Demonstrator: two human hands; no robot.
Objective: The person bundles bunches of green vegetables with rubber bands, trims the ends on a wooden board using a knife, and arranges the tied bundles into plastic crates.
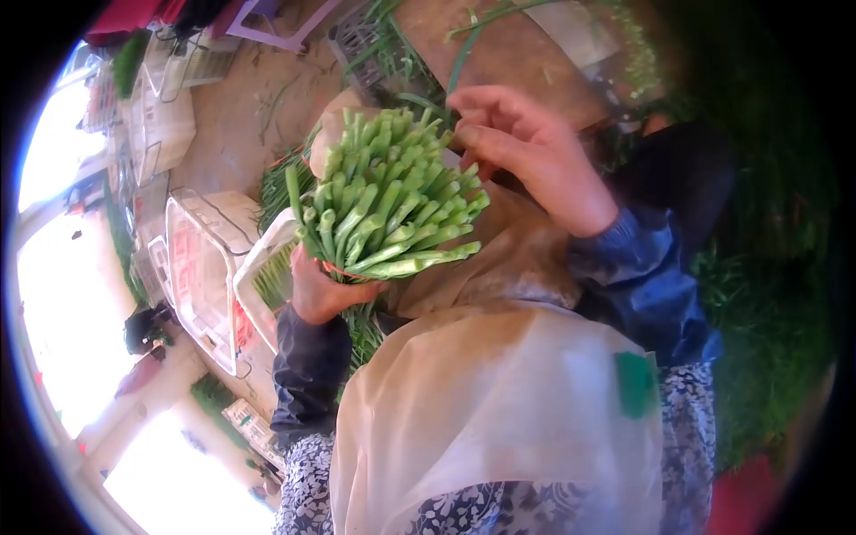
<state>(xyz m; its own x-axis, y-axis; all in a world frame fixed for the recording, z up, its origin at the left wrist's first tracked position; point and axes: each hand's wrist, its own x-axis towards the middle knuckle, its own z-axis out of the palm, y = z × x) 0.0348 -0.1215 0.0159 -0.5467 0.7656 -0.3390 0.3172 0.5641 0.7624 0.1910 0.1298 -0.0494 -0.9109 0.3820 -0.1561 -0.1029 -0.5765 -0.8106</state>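
A thick bunch of green stalks (383, 196) has its cut ends turned up toward me. An orange-red band (343, 270) runs round its lower side. My left hand (328, 290) grips the bunch from below, thumb along the stalks and the other fingers hidden. To the right of the stalk ends, my right hand (526, 147) is raised with its fingers curled and partly apart; nothing shows in it. A translucent apron (499, 383) covers my lap below the bunch.
White plastic baskets (201, 267) stand at the left, one near my left hand. A grey crate (357, 45) with loose green stalks lies at the top, beside a brown board (508, 67). Heaped greens (758, 330) fill the right side.
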